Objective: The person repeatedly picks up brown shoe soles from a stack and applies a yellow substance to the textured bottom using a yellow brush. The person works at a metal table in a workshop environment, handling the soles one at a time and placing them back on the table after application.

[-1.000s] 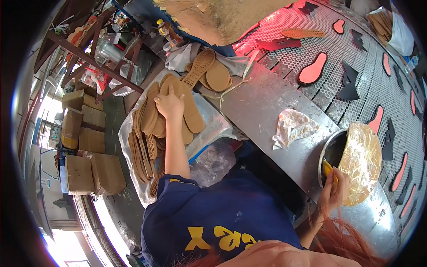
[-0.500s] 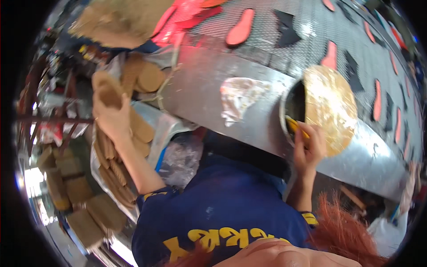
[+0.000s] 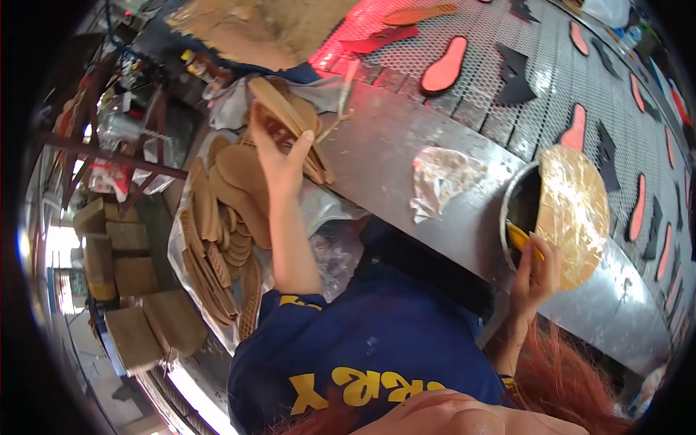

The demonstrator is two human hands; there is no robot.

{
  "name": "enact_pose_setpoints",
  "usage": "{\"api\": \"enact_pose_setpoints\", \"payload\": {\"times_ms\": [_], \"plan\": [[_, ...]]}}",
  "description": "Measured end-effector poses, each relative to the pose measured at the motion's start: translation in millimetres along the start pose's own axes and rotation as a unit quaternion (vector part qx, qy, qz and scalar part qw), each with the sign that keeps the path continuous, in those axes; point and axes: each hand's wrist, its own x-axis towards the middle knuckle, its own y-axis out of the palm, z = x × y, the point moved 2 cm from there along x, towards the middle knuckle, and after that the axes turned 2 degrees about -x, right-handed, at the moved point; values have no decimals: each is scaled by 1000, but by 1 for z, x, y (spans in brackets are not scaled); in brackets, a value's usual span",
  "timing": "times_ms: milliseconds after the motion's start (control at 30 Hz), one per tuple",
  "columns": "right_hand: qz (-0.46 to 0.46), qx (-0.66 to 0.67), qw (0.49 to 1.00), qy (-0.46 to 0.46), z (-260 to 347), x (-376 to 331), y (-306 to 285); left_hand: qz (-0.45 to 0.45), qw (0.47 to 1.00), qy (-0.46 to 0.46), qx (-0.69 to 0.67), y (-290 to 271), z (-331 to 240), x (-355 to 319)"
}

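Metal pot (image 3: 505, 217) at three o'clock held a yellow tool (image 3: 520, 238), right hand (image 3: 538, 281) clamping fingers round it! Plastic bag (image 3: 177, 259) at nine brimmed with stacked soles (image 3: 239, 174); at eleven, left hand (image 3: 281, 163) fingers gripped a tilted tan sole (image 3: 288, 110)!

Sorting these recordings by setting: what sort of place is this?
Probably a shoe-making workshop: tan soles are heaped at the person's left, while pink-faced, sole-shaped pieces and black cut pieces lie spaced out on a mesh surface beyond the metal bench.
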Motion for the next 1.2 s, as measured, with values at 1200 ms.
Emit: {"api": "enact_pose_setpoints", "payload": {"times_ms": [1200], "plan": [[-104, 181, 971, 113, -28, -11, -9, 308, 626, -432, -572, 127, -68, -139]]}}
